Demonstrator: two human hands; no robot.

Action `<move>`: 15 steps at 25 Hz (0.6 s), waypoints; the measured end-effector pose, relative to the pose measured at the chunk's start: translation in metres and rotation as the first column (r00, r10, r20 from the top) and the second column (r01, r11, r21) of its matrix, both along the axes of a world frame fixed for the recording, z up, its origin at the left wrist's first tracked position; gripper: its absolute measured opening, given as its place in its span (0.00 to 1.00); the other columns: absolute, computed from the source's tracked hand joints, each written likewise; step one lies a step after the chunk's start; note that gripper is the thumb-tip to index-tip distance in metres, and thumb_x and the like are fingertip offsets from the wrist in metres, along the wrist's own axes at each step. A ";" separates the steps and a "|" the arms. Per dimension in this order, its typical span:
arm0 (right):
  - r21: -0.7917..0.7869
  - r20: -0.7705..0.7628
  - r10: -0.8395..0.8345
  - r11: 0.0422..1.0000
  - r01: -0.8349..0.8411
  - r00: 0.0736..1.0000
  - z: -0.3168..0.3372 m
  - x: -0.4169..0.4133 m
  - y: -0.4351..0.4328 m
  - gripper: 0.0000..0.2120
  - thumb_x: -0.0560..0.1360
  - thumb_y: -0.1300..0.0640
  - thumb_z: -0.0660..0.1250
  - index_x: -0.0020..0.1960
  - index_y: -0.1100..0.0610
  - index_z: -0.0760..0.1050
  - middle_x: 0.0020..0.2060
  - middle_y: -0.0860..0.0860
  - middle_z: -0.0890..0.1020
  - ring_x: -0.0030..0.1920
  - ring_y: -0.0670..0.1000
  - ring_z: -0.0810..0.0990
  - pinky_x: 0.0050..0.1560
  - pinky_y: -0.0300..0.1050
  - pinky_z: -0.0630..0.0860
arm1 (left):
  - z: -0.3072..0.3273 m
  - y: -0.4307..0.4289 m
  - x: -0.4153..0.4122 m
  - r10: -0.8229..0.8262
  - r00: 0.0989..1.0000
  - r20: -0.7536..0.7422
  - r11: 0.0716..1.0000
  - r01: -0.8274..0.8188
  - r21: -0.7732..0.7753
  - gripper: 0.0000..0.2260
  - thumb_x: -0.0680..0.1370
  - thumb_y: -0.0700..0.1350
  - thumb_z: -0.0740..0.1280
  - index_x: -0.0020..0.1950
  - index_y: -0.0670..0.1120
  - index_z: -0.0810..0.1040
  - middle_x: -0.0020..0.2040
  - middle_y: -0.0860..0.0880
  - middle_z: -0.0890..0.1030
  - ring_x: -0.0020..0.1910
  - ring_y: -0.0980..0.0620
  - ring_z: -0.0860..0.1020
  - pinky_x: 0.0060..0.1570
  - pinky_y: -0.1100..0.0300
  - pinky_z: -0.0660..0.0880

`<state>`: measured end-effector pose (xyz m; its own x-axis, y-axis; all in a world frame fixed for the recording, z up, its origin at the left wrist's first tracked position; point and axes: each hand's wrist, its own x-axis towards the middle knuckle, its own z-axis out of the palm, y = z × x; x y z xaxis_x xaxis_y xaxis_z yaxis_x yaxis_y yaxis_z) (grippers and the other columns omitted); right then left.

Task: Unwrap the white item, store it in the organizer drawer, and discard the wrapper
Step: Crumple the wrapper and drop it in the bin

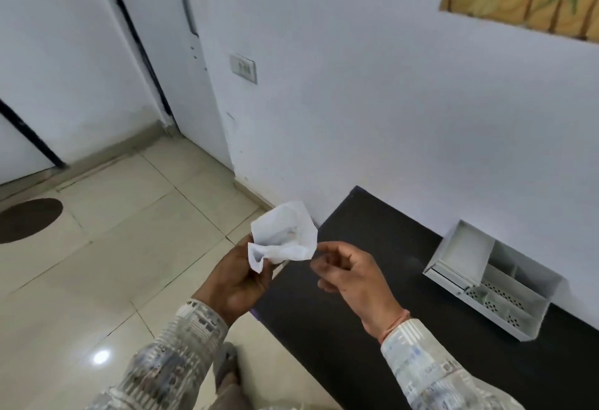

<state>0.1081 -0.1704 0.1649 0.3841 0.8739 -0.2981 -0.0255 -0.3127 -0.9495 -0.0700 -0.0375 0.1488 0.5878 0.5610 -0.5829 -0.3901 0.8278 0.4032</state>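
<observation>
A crumpled white wrapper is held up over the left edge of the dark table, in my left hand, whose fingers close on its lower left corner. My right hand is just to the right of it, fingertips pinched together at the wrapper's right edge; whether they grip it is unclear. Something small and grey shows faintly inside the wrapper. The white organizer stands on the table by the wall, at the right, with its upper drawer pulled out and perforated trays below.
The black table runs along the white wall. To the left lies a beige tiled floor with a dark round mat and a white door behind. My foot shows below my hands.
</observation>
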 end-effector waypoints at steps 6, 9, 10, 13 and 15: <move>0.140 -0.057 -0.037 0.989 0.045 0.998 0.006 -0.091 0.137 0.11 0.75 0.50 0.78 0.57 0.48 0.87 0.48 0.47 0.90 0.50 0.46 0.89 0.46 0.36 0.84 | 0.010 0.076 -0.046 -0.084 0.926 -0.368 0.905 0.225 0.360 0.15 0.81 0.31 0.65 0.61 0.41 0.87 0.53 0.40 0.89 0.47 0.46 0.89 0.48 0.55 0.87; 0.138 -0.031 -0.133 0.981 0.136 0.991 0.003 -0.112 0.200 0.06 0.77 0.52 0.76 0.53 0.49 0.89 0.42 0.45 0.90 0.43 0.44 0.88 0.41 0.32 0.80 | 0.025 0.137 -0.076 -0.149 0.874 -0.462 0.782 0.391 0.486 0.14 0.80 0.33 0.66 0.57 0.45 0.89 0.55 0.42 0.89 0.52 0.47 0.87 0.56 0.47 0.85; 0.144 -0.040 -0.149 0.978 0.153 0.988 0.003 -0.118 0.222 0.05 0.77 0.53 0.76 0.52 0.50 0.89 0.41 0.46 0.90 0.40 0.44 0.87 0.41 0.33 0.79 | 0.031 0.160 -0.086 -0.175 0.864 -0.472 0.741 0.431 0.514 0.13 0.80 0.34 0.68 0.57 0.45 0.89 0.55 0.43 0.89 0.51 0.48 0.87 0.56 0.47 0.85; 0.144 0.043 -0.204 0.970 0.196 0.978 0.001 -0.133 0.279 0.06 0.77 0.57 0.75 0.48 0.48 0.90 0.37 0.45 0.89 0.37 0.45 0.84 0.40 0.41 0.80 | 0.035 0.229 -0.103 -0.133 0.843 -0.522 0.705 0.451 0.548 0.08 0.79 0.39 0.73 0.57 0.43 0.89 0.53 0.43 0.90 0.52 0.44 0.88 0.55 0.47 0.86; 0.176 0.198 -0.264 0.957 0.231 0.944 -0.002 -0.139 0.308 0.06 0.74 0.52 0.72 0.46 0.46 0.88 0.36 0.40 0.87 0.37 0.44 0.83 0.40 0.41 0.79 | 0.033 0.267 -0.098 -0.090 0.840 -0.535 0.737 0.417 0.531 0.06 0.78 0.41 0.76 0.52 0.40 0.89 0.49 0.42 0.90 0.49 0.41 0.88 0.48 0.52 0.86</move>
<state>-0.0311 0.1373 0.1626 0.6344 0.7708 -0.0581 0.1273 -0.1784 -0.9757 -0.1682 0.2297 0.1822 0.5259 0.7508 -0.3996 0.1575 0.3757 0.9133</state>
